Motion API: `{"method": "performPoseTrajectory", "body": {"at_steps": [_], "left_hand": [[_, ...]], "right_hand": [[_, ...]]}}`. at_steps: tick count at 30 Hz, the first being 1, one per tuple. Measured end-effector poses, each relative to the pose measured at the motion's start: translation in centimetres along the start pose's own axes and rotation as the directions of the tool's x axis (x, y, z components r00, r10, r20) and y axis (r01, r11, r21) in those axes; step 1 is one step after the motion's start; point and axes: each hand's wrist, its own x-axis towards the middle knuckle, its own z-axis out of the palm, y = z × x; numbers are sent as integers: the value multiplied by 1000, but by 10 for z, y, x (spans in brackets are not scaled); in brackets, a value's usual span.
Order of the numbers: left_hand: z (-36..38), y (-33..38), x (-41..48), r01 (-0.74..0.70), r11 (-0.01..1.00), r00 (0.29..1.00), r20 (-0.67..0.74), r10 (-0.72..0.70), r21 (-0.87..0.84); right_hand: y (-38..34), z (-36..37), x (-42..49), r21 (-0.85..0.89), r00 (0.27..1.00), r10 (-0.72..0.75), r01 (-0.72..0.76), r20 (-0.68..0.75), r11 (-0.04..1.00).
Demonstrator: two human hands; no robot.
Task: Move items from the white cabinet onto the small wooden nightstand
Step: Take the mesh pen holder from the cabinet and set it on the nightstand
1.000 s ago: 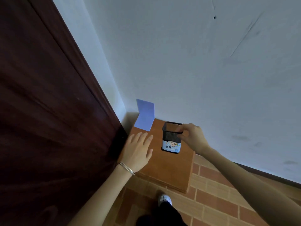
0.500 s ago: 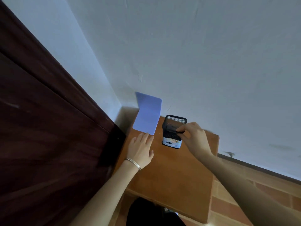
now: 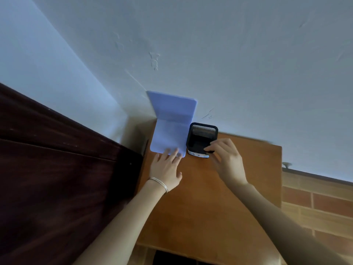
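A small wooden nightstand (image 3: 219,197) stands in the corner against the white wall. On its back left part stands a black mesh pen holder (image 3: 200,139) with a blue-and-white label at its base. My right hand (image 3: 225,159) pinches the holder's near rim between thumb and fingers. Left of the holder, a lilac folded stand (image 3: 172,127) leans against the wall. My left hand (image 3: 166,169) lies flat on the nightstand with its fingers spread, the fingertips touching the stand's lower edge. The white cabinet is out of view.
A dark brown wooden panel (image 3: 57,178) fills the left side, tight against the nightstand. The white wall (image 3: 229,54) rises behind. A brick-patterned floor (image 3: 315,207) shows at the right, and a small hook or peg (image 3: 286,165) sits at the wall's base.
The view has come closer and lower over the nightstand. My right hand has carried the pen holder back toward the wall, beside the lilac stand. My left hand has slid forward to the stand's edge.
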Motion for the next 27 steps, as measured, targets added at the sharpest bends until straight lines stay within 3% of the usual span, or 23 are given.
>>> {"method": "performPoseTrajectory", "body": {"at_steps": [16,22,27], "left_hand": [[6,-3,1,-28,999,999,-28,29,16],[-4,-4,4,-41,998,999,-2,41,42],[-25,-3,6,-45,999,998,53,44,27]], "right_hand": [[17,25,10,-79,970,-76,59,-233,995],[9,26,12,-178,983,-54,22,-175,984],[-4,9,7,-174,999,-7,-1,-46,985]]}}
